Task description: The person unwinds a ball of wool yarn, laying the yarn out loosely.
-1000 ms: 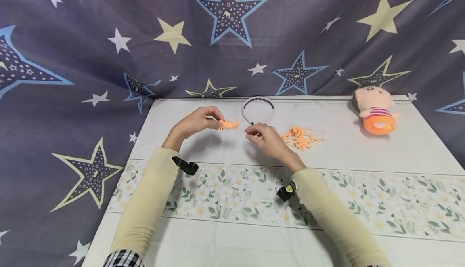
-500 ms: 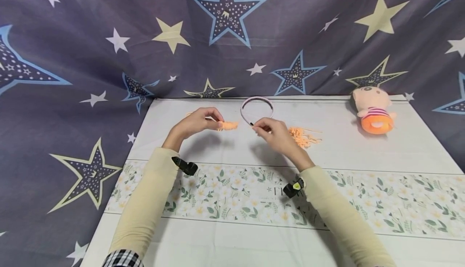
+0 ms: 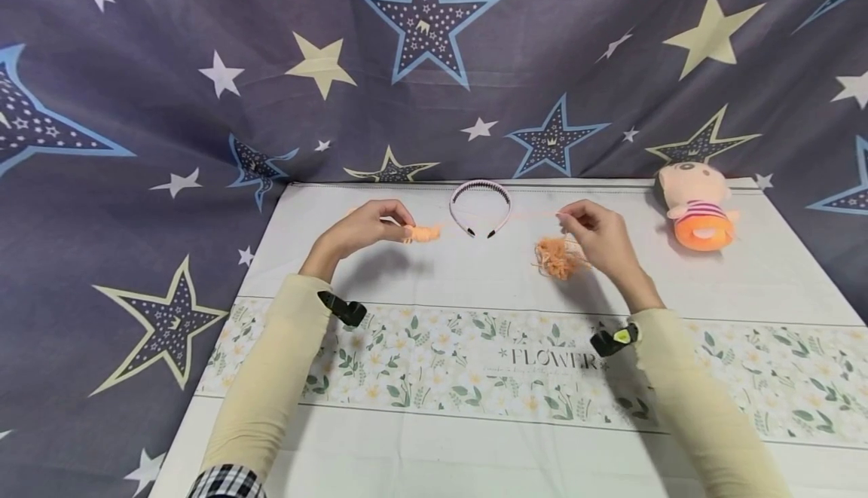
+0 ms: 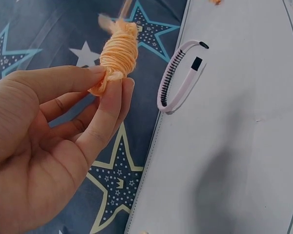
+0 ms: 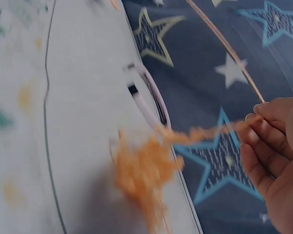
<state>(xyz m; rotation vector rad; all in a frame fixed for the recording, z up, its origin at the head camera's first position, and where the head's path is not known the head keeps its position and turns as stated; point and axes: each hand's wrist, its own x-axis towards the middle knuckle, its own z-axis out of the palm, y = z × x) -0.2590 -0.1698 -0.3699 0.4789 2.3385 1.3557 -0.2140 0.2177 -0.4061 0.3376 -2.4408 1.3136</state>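
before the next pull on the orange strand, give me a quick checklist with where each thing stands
1. Left hand grips the wound bundle: ok, pinched between thumb and fingers.
2. Right hand holds the strand: ok, pinched at the fingertips.
3. Strand without slack: ok, straight where the right wrist view shows it.
4. Loose yarn untangled: not ok, it's a messy clump.
5. Loose yarn resting on the table: cannot tell.
6. Plush toy out of the way: ok, apart from both hands.

A pink headband (image 4: 184, 88) and plush toy (image 3: 698, 208) rest on flowered cloth (image 3: 407, 441); a starry curtain (image 3: 434, 125) hangs behind.
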